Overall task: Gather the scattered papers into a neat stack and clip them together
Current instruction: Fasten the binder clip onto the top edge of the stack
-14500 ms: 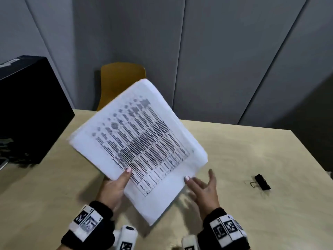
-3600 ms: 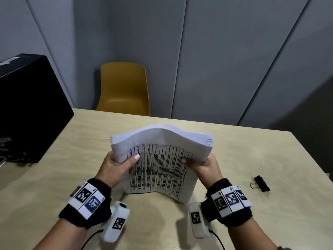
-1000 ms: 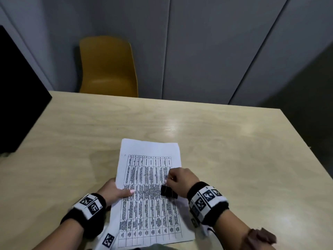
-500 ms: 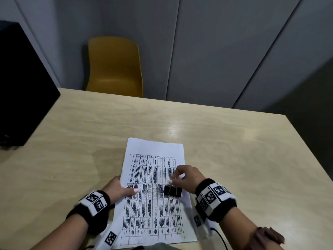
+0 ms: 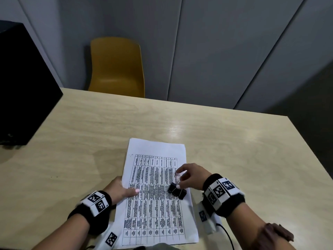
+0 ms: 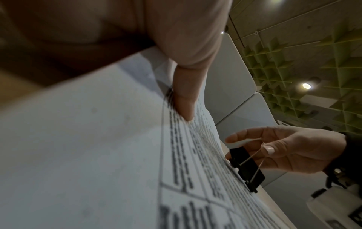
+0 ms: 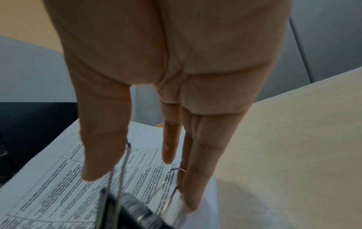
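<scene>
A white paper stack (image 5: 155,213) with a printed table lies flat on the wooden table (image 5: 234,150), close to me. My left hand (image 5: 126,191) holds its left edge, thumb (image 6: 186,100) pressed on the top sheet; its other fingers are hidden. A black binder clip (image 5: 177,191) sits at the stack's right edge. My right hand (image 5: 180,179) pinches the clip's two wire handles between thumb and fingers. The left wrist view shows the clip (image 6: 246,167) against the paper's edge (image 6: 98,155). In the right wrist view the clip (image 7: 133,212) is blurred below the fingers (image 7: 195,178).
A large black box (image 5: 21,87) stands on the table's left side. A yellow chair (image 5: 117,67) is behind the far edge, before grey wall panels. White camera units hang under both wrists.
Seconds ago both hands held the stack upright and the clip lay on the table to the right. Now the stack lies flat with the clip at its right edge, still in my right hand.
</scene>
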`<action>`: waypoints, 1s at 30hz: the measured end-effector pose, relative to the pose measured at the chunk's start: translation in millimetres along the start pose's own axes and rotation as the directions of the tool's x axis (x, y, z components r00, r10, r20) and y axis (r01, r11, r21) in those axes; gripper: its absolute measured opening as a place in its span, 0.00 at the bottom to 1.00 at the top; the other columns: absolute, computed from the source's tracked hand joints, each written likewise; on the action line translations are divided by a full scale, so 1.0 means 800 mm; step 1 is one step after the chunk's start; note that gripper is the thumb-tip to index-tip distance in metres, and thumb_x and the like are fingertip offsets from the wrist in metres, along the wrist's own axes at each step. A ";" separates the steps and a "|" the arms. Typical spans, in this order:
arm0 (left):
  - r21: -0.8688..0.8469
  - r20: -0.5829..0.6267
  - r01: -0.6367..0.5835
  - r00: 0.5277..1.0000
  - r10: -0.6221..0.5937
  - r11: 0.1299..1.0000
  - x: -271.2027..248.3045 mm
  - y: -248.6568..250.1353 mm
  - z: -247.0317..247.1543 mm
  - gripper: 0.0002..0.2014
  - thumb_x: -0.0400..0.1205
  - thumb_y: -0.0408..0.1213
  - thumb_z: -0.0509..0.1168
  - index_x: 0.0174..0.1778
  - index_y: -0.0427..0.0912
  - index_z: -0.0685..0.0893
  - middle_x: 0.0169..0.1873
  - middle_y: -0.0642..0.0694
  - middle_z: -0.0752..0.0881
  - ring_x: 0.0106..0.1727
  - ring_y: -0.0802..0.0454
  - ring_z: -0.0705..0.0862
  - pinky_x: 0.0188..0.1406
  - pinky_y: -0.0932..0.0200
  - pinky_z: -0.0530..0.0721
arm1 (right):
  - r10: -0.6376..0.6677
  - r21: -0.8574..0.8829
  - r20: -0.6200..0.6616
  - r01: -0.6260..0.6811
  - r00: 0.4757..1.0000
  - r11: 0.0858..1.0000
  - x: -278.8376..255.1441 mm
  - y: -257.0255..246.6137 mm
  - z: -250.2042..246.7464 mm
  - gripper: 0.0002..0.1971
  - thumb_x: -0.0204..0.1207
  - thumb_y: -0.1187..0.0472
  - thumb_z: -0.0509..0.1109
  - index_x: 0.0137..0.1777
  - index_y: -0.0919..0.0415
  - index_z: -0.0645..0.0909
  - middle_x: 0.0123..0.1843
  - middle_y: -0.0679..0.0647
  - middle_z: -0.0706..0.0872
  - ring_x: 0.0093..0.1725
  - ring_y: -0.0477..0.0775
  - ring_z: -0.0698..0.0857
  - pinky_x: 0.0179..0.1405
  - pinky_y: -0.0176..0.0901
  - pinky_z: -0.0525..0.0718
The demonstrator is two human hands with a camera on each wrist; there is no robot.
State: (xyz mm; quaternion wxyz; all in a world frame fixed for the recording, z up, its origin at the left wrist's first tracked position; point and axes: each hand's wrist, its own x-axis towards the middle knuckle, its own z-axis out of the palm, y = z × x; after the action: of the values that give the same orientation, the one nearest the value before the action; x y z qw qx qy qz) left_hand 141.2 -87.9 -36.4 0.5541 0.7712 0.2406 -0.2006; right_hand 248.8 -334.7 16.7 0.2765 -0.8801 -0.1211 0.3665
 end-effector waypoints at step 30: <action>0.091 -0.112 -0.094 0.988 0.104 0.991 -0.017 -0.008 0.021 0.10 0.73 0.42 0.72 0.39 0.44 0.78 0.42 0.41 0.84 0.42 0.45 0.82 0.38 0.60 0.78 | -0.418 -0.238 0.048 0.416 0.907 0.878 0.009 -0.127 -0.077 0.31 0.65 0.66 0.78 0.69 0.51 0.77 0.66 0.53 0.84 0.64 0.48 0.82 0.71 0.49 0.77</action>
State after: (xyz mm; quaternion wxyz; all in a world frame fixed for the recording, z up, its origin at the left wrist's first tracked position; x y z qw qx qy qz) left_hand 125.7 -103.9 -38.3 0.5147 0.8157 0.2252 -0.1374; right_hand 296.7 -273.1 106.8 0.2396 -0.8614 -0.3507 0.2786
